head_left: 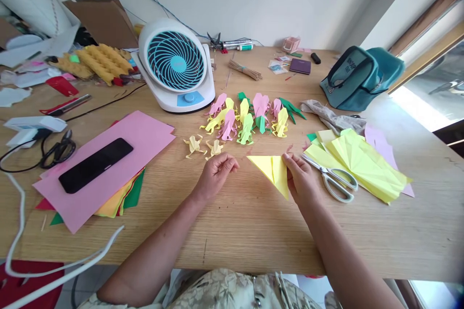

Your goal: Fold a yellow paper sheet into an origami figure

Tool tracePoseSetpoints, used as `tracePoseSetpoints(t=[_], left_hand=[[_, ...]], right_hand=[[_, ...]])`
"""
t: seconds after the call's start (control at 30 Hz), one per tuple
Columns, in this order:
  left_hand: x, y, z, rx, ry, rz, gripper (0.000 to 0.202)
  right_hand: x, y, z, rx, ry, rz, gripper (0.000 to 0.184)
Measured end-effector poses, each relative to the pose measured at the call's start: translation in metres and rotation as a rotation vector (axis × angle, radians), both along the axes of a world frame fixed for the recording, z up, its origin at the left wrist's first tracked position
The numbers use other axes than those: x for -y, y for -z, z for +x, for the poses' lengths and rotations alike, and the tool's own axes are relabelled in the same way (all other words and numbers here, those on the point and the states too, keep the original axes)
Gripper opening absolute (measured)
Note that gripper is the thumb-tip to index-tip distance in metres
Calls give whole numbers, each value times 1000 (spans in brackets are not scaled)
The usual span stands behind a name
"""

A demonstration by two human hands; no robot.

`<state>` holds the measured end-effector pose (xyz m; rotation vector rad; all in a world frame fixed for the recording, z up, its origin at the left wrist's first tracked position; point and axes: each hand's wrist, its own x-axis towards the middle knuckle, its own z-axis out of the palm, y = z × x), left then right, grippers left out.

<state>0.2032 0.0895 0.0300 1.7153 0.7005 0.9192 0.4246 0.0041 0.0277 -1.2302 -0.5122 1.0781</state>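
Observation:
Pinched at its right edge, a folded yellow paper triangle [271, 170] is held up just above the table by my right hand [301, 177]. A crease or flap line runs down its middle. To the left of the paper and apart from it, my left hand [217, 174] has its fingers curled together, with nothing visible in them. Two small pale yellow folded paper figures [194, 146] sit just beyond my left hand. White-handled scissors [340, 184] lie right beside my right hand, their blades pointing toward it.
Pink, yellow and green folded paper figures [246, 128] stand grouped behind my hands. Yellow paper sheets [357, 157] lie at right, near a teal bag [353, 82]. At left are pink sheets [145, 130] under a black phone [96, 165], and a white fan [176, 65] behind.

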Motion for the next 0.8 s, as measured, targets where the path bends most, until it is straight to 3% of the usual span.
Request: tracePoseSetpoints(t=[0.07,0.17,0.3,0.37,0.47,0.63,0.8], left_hand=[[4,3,4,75,56,-60,20],[12,4,10,123,157,-53,43],[17,3,12,96,218,85,21],[17,4,12,105,193,36,22],[14,6,13,171,88,-158,30],[12,10,18,279,-92,-357,34],[18,13,21,249,-15,-411,37]], right_hand=[[0,0,-12,-65,-51,-54,40],[2,4,-31,-104,-159,-137,44],[6,11,-47,-141,-357,-172,45],[8,13,-50,-153,-423,-164,47],[10,13,-49,-130,-445,-125,49],[10,7,-51,136,-477,-36,44],[7,9,-54,199,-358,-35,46]])
